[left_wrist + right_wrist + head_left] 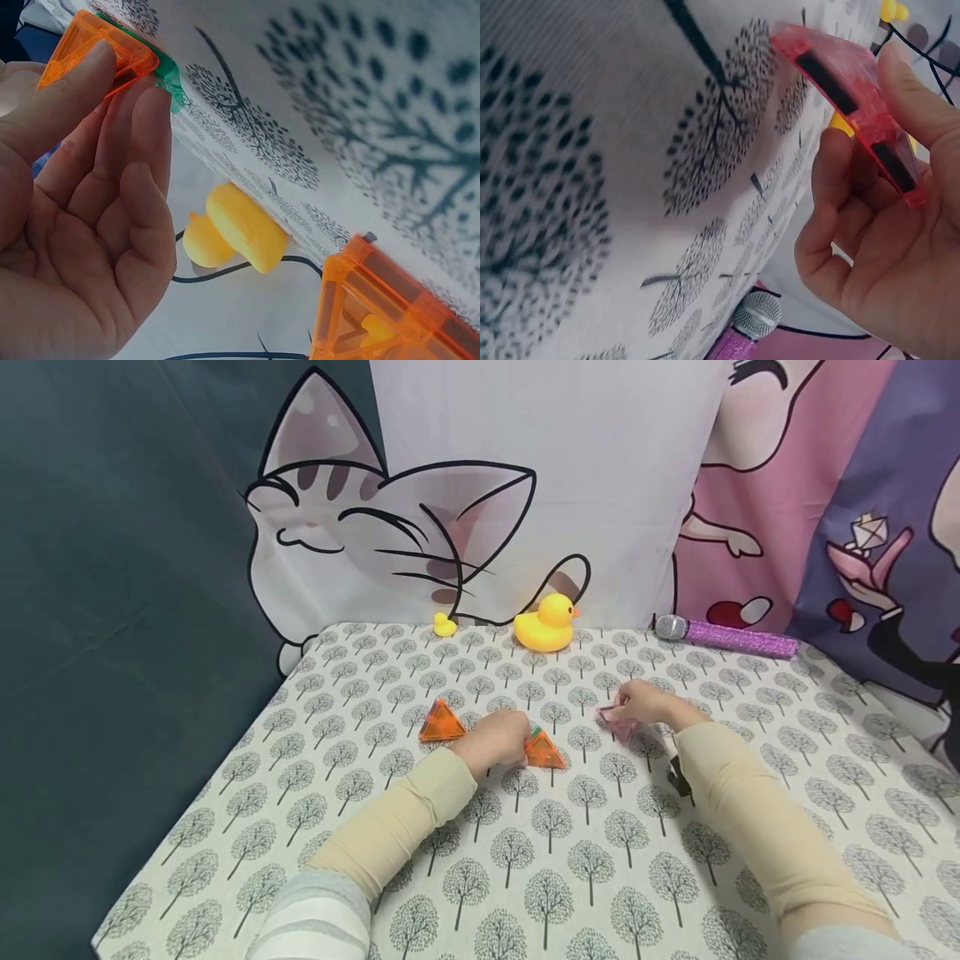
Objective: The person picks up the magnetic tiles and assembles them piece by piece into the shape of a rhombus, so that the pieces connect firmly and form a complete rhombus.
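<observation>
My left hand [497, 739] pinches an orange translucent triangular magnetic tile [545, 752] between thumb and fingers, low over the cloth. A green translucent piece [171, 78] shows at that tile's edge; whether they are joined I cannot tell. Left of this hand, a second orange triangular magnetic tile [442, 722] lies on the table. Between the thumb and fingers of my right hand [643, 703] is a pink translucent magnetic tile [844, 71], tilted, with dark strips along its edge. Part of its outline is hidden by the fingers.
The tree-patterned table [551, 822] carries a small yellow duck [444, 626], a larger duck [546, 625] and a purple microphone [738, 638] along its back edge. A dark object [679, 776] is partly hidden by the right forearm. A printed cat curtain [630, 468] hangs behind.
</observation>
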A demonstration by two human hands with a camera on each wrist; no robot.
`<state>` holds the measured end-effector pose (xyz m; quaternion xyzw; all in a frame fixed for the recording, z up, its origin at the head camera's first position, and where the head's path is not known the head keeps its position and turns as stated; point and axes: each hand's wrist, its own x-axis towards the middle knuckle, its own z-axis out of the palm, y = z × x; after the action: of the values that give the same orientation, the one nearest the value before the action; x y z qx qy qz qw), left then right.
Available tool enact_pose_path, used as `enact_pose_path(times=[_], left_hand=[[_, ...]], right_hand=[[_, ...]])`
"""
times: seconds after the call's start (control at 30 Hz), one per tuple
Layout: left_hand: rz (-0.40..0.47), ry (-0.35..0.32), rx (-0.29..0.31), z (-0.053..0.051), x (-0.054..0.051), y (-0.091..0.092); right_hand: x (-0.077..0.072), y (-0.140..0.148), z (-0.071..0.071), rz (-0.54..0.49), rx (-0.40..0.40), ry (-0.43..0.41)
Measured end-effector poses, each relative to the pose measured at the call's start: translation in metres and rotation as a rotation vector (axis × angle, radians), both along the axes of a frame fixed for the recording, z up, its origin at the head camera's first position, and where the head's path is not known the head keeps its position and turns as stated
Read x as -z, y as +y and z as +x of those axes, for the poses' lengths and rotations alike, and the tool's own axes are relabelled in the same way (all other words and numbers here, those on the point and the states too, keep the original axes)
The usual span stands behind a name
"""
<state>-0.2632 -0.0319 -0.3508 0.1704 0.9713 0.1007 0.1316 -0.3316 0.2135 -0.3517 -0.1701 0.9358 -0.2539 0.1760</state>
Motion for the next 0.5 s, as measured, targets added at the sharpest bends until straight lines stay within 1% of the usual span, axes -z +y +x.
enact_pose_path(times=[0.13,0.2,0.3,0.4,0.5], left_hand=[[-0.002,-0.004,-0.007,0.000,-0.001,0.000],[-0.003,-0.009,-0.006,0.000,-0.001,0.001],[-0.004,-0.014,-0.003,0.000,-0.001,0.000],[-0.010,-0.011,-0.004,0.000,-0.001,0.000],[-0.019,-0.008,-0.008,0.000,-0.001,0.001]], right_hand=[[-0.005,0.008,0.004,-0.056,0.017,0.017],[-0.007,0.011,0.005,-0.079,0.026,0.004],[-0.007,0.015,0.007,-0.121,0.016,-0.017],[-0.007,0.018,0.008,-0.142,0.025,-0.037],[-0.007,0.019,0.011,-0.166,0.022,-0.078]])
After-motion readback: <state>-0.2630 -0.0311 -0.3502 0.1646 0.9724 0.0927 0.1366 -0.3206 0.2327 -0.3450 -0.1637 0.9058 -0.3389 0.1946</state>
